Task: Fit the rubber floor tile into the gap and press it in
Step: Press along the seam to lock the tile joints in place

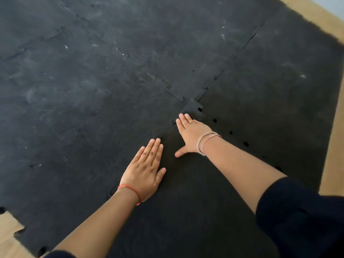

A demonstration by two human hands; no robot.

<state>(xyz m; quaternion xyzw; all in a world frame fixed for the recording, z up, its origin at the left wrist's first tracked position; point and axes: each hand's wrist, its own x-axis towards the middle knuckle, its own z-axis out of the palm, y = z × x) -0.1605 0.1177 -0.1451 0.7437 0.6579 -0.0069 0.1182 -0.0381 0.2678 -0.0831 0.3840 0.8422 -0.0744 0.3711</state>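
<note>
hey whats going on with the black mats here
A person is laying interlocking rubber floor tiles. Both hands lie flat, palms down, on the near tile: the left hand along its left seam, the right hand near its far corner. The dark holes along the right seam suggest those tabs are not fully seated. Wood floor shows at the edges.

Single head-worn wide-angle view, looking forward and steeply down from above. Both forearms entering from bottom edge, left hand [144, 174] and right hand [191, 135] sitting near frame centre, close to lens. Black rubber floor tiles [93, 81] filling most of frame. Wooden floor [9, 231] showing at bottom-left corner and right edge. Edges curving from lens distortion.
</note>
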